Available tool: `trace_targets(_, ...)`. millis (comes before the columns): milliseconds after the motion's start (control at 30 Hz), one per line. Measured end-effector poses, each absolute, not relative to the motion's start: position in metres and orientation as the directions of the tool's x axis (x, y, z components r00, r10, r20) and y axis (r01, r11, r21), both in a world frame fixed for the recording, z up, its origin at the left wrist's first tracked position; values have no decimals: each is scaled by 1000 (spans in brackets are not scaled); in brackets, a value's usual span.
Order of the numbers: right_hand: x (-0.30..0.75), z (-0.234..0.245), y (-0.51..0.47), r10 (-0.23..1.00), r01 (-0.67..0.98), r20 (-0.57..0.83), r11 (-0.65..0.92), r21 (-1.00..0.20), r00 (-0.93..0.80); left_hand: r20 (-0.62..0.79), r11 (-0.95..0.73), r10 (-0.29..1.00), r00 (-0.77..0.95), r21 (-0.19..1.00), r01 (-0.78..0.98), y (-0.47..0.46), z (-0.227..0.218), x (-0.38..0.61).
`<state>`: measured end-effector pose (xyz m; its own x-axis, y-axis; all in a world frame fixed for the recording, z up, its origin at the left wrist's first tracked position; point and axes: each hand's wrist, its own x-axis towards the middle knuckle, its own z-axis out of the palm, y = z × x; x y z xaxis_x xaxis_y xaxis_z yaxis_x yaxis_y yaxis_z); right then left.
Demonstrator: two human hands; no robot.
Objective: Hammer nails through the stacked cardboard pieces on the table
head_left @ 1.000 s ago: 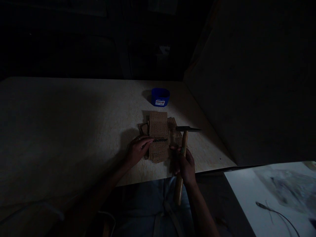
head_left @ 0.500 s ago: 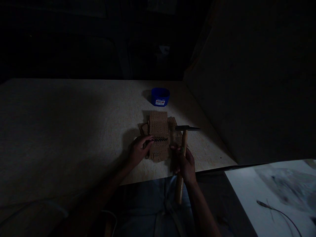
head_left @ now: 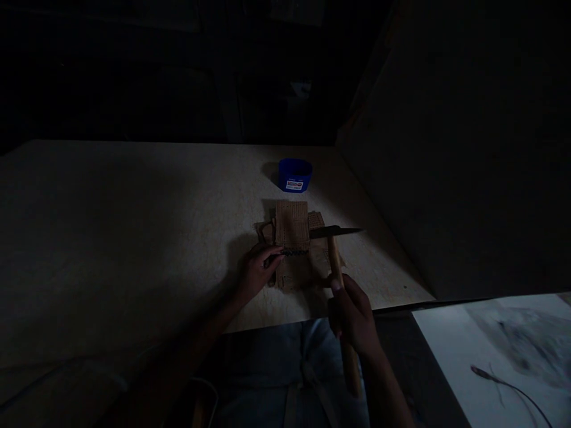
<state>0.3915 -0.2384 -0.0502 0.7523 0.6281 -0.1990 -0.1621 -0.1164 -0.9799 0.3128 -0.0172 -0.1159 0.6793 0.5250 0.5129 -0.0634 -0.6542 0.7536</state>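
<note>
A small stack of tan perforated cardboard pieces lies on the pale table in dim light. My left hand rests at the stack's left edge, its fingers pinched on a dark toothed strip lying across the pieces. My right hand is closed round the wooden handle of a hammer. The hammer's dark metal head hangs just above the right side of the stack.
A round blue tin with a label stands on the table behind the stack. A tall dark panel borders the table on the right. A white sheet with grey marks lies at the lower right. My lap shows below the table edge.
My right hand has slid back toward me along the hammer handle, and the handle now tilts more. My left hand stays on the dark strip.
</note>
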Motion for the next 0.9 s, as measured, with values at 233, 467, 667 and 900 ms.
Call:
trace_targets(233,366,-4,-245,718,-83,-206,-203,-976,664,460,-626,562,687,780,-10,-16,-120,312)
trace_targets(467,361,6,-240,716,43,-189,-292,-956,673,447,-601,576,685,799,-16,-18,-118,311)
trace_targets(667,365,-11,-232,740,144,-155,-324,-935,655,432,-601,579,691,799,4,-18,-121,312)
trace_targets(900,370,-24,-227,763,132,-275,-423,-896,585,384,-560,623,682,827,46,-18,-129,314)
